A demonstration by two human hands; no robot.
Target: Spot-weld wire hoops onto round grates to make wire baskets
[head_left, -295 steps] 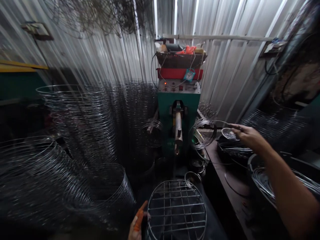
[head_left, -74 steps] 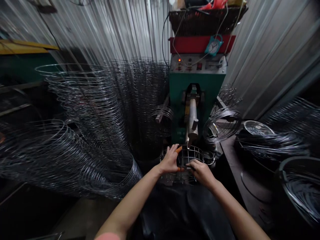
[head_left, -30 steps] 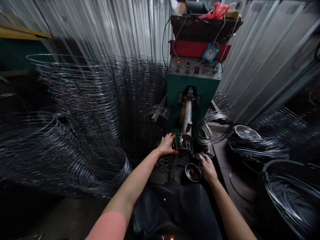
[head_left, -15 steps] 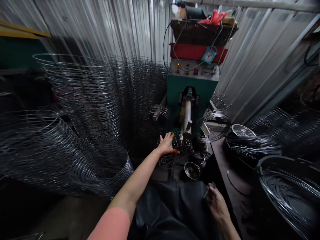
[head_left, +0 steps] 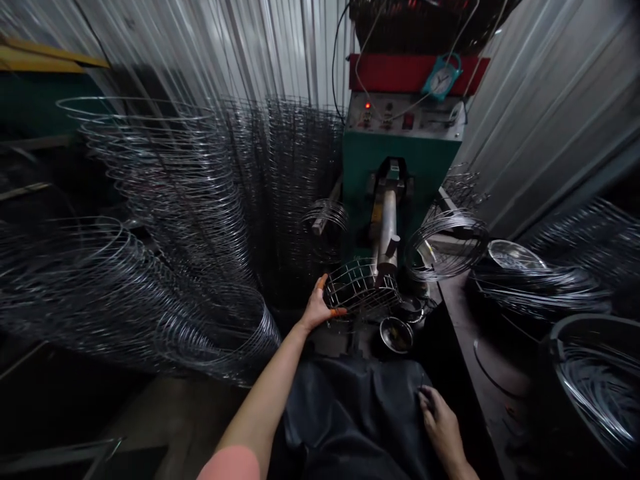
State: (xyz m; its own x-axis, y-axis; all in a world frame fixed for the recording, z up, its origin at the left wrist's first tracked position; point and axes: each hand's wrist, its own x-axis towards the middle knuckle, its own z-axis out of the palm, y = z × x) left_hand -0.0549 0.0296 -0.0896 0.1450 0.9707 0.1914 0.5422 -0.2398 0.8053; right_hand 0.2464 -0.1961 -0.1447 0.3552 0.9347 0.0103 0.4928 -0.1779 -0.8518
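My left hand (head_left: 317, 308), with orange coverings on its fingertips, reaches forward and grips the left side of a round wire basket (head_left: 353, 283). The basket sits tilted under the tip of a thick metal rod (head_left: 389, 230), which sticks out of a green machine (head_left: 360, 163). Down by the dark apron (head_left: 355, 413), my right hand (head_left: 443, 423) is closed; what it may hold is too dark to make out. Two small metal bowls stand just past my lap, the nearer bowl (head_left: 397, 335) showing its inside.
Tall stacks of wire rings (head_left: 165, 180) fill the left side. Looped wire (head_left: 447, 247) hangs right of the machine. Farther right are a wire coil (head_left: 545, 293) and a black tub (head_left: 565, 347) with wire inside. A turquoise clock (head_left: 442, 79) hangs on the machine.
My left hand has shifted from over the basket to its left edge, and more of the basket shows. The view has tipped down slightly. My right hand stays by the apron.
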